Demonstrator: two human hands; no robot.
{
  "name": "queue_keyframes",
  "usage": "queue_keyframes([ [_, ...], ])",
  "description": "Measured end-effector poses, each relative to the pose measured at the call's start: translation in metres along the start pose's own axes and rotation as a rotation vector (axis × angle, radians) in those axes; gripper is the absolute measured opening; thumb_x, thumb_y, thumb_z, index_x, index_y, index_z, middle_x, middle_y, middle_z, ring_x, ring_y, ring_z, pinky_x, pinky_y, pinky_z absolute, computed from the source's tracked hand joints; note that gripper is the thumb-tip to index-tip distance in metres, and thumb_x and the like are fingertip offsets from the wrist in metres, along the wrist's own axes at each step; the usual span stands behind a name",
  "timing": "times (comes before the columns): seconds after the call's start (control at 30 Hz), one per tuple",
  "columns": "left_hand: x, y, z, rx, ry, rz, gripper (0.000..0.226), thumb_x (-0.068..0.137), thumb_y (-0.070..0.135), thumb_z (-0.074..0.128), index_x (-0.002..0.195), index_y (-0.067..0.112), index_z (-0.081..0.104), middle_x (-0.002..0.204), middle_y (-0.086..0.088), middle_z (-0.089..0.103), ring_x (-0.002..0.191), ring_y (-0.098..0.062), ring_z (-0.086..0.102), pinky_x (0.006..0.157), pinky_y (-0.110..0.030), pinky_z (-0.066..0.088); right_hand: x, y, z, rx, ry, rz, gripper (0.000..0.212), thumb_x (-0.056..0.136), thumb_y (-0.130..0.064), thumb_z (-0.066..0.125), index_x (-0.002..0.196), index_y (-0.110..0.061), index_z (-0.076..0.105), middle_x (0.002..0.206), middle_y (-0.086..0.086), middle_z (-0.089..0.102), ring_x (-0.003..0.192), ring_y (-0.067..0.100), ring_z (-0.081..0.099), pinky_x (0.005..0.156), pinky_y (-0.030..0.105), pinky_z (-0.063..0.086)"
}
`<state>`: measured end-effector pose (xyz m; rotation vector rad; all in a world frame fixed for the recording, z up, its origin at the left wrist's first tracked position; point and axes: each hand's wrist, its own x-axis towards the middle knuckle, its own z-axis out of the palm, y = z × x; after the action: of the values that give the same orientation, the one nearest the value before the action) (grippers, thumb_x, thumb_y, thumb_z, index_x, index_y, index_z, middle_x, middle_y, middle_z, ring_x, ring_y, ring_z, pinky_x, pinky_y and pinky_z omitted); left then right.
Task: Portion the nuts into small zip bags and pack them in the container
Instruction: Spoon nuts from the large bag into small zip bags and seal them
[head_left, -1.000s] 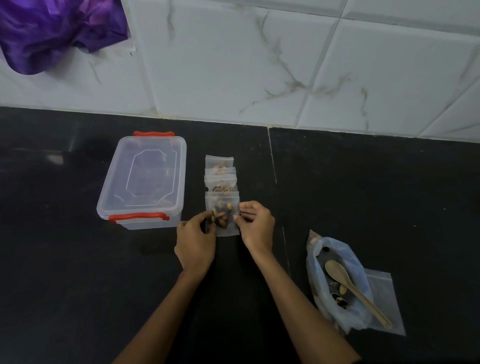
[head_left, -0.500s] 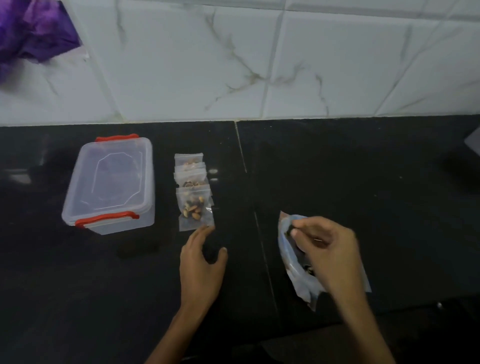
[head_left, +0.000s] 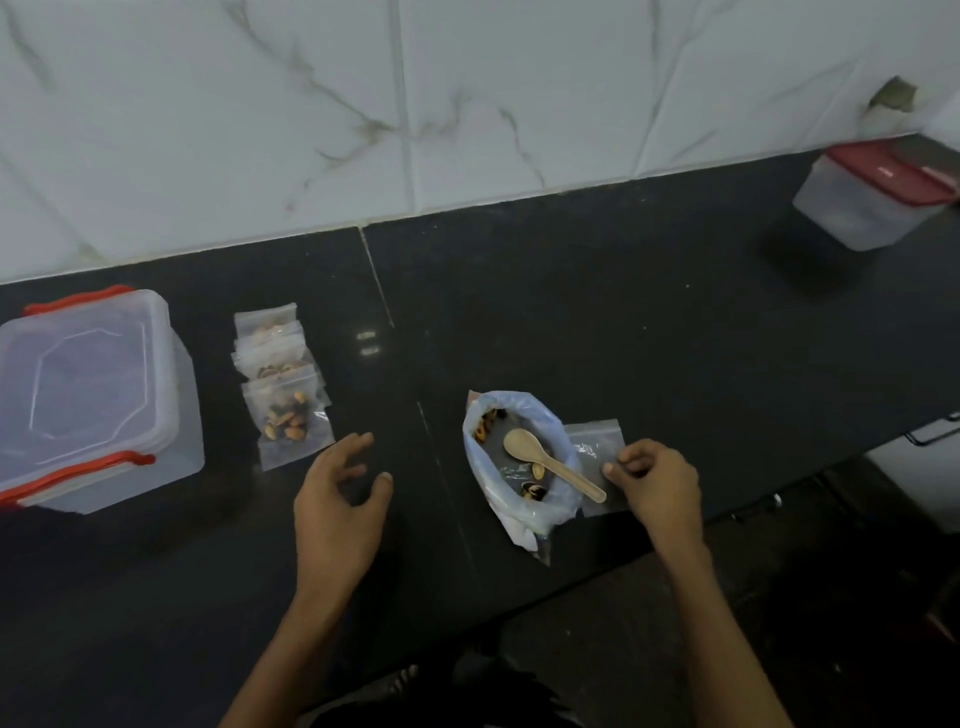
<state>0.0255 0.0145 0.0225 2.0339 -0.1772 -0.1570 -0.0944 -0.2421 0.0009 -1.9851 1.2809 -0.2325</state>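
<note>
A clear lidded container (head_left: 93, 400) with red clips sits at the left of the black counter (head_left: 649, 338). Beside it lies a row of small zip bags filled with nuts (head_left: 283, 387). An open plastic bag of nuts (head_left: 514, 462) holds a wooden spoon (head_left: 545, 460). An empty zip bag (head_left: 595, 447) lies flat against its right side. My right hand (head_left: 657, 486) pinches that empty bag's right edge with curled fingers. My left hand (head_left: 337, 499) hovers over the counter with its fingers spread, just below the filled bags, holding nothing.
A second clear box with a red lid (head_left: 878, 195) stands at the far right by the white marbled tile wall (head_left: 415, 104). The counter's front edge runs diagonally at the lower right, with the floor below it.
My hands let go of the filled bag, which now lies in the row. My right hand crossed to the nut bag and then took the empty zip bag's edge. The view swung right.
</note>
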Motion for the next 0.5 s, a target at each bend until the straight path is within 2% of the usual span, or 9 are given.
queue_keyframes([
  [0.1, -0.001, -0.001, -0.001, -0.002, 0.0, -0.015, 0.041, 0.082, 0.004, 0.067, 0.121, 0.016, 0.06, 0.125, -0.002, 0.058, 0.096, -0.011, 0.057, 0.079, -0.025, 0.046, -0.001, 0.001, 0.0, 0.0, 0.04, -0.016, 0.009, 0.083, -0.015, 0.069, 0.077, -0.019, 0.064, 0.078, -0.003, 0.063, 0.079, 0.015, 0.062, 0.055, 0.018, 0.038],
  [0.2, -0.002, -0.003, -0.006, -0.002, 0.006, -0.032, 0.04, 0.082, 0.003, 0.067, 0.119, 0.017, 0.06, 0.118, -0.01, 0.062, 0.094, -0.013, 0.059, 0.072, -0.017, 0.044, -0.007, -0.007, -0.012, 0.007, 0.137, -0.049, 0.008, 0.083, -0.022, 0.069, 0.078, -0.024, 0.064, 0.08, -0.009, 0.063, 0.076, 0.009, 0.06, 0.054, 0.02, 0.037],
  [0.33, -0.002, 0.002, -0.016, -0.064, 0.006, -0.063, 0.04, 0.083, 0.004, 0.066, 0.118, 0.022, 0.059, 0.109, -0.011, 0.065, 0.093, -0.019, 0.064, 0.079, -0.03, 0.05, -0.023, -0.038, -0.051, 0.104, 0.298, -0.206, 0.007, 0.081, -0.028, 0.071, 0.082, -0.027, 0.064, 0.084, -0.009, 0.063, 0.069, 0.001, 0.054, 0.055, 0.018, 0.035],
  [0.4, -0.004, 0.007, -0.019, -0.099, -0.003, -0.065, 0.04, 0.084, 0.005, 0.066, 0.12, 0.021, 0.058, 0.099, -0.007, 0.066, 0.09, -0.016, 0.064, 0.082, -0.034, 0.051, -0.037, -0.058, -0.059, 0.19, 0.255, -0.298, 0.007, 0.081, -0.027, 0.07, 0.084, -0.027, 0.064, 0.084, -0.01, 0.061, 0.069, 0.002, 0.054, 0.057, 0.018, 0.038],
  [0.5, -0.006, 0.017, -0.02, -0.157, -0.045, -0.07, 0.033, 0.085, 0.014, 0.066, 0.116, 0.023, 0.059, 0.09, 0.009, 0.064, 0.086, -0.002, 0.062, 0.082, -0.03, 0.05, -0.061, -0.081, -0.036, 0.262, 0.078, -0.36, 0.007, 0.079, -0.027, 0.072, 0.08, -0.028, 0.065, 0.08, -0.012, 0.063, 0.064, 0.002, 0.054, 0.057, 0.016, 0.04],
])
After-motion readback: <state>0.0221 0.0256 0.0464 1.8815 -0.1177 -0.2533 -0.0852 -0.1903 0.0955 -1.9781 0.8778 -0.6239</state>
